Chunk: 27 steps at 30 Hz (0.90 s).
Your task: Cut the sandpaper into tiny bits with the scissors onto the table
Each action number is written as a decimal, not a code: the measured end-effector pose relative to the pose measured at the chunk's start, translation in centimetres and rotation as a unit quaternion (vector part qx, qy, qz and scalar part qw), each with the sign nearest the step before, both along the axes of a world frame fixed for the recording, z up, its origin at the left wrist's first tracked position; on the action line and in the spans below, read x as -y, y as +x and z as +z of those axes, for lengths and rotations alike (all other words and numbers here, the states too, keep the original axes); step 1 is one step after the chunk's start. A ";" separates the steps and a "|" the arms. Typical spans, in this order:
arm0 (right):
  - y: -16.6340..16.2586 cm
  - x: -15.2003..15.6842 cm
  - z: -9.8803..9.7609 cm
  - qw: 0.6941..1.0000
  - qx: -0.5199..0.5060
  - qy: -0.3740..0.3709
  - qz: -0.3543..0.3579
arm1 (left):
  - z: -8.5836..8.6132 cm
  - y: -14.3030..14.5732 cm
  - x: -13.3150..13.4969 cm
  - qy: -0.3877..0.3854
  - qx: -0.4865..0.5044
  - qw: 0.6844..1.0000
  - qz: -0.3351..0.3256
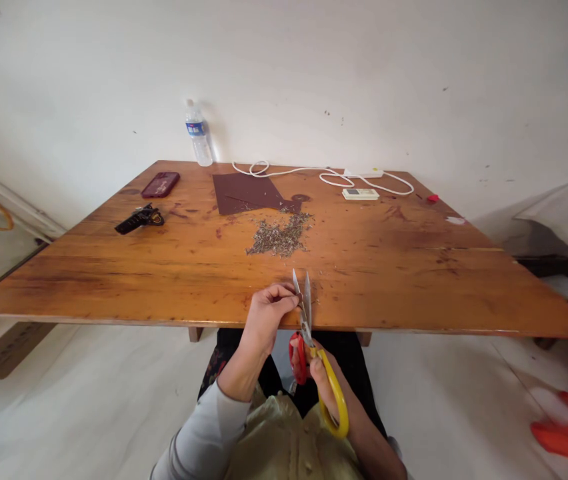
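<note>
My right hand grips a pair of scissors by a red handle and a yellow handle. The blades point away from me and stand apart, over the table's front edge. Just left of the blades, the fingertips of my left hand are pinched together. Whatever they hold reaches toward the blades and is too small to name. Beyond the blade tips lies a loose pile of small grey-brown clippings. Behind the pile, a dark maroon sheet lies flat, with clippings scattered near its front edge.
On the left of the wooden table are a dark red phone and a black strap-like object. A water bottle stands against the wall. A white power strip with its cord and a small white device lie back right.
</note>
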State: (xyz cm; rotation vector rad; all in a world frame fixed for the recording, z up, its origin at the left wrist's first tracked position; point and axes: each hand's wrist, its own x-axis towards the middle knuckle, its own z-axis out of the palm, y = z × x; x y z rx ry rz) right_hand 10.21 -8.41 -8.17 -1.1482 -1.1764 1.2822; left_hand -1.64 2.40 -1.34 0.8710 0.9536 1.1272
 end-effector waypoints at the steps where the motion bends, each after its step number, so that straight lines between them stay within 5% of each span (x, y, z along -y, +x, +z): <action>1: 0.0 0.0 -0.1 1.000 0.006 0.002 0.000 | 0.0 0.0 0.0 0.001 -0.002 1.000 -0.003; 27: -0.6 0.4 0.6 0.997 -0.062 -0.050 0.006 | 0.0 -0.6 -0.1 0.022 -0.007 0.999 -0.038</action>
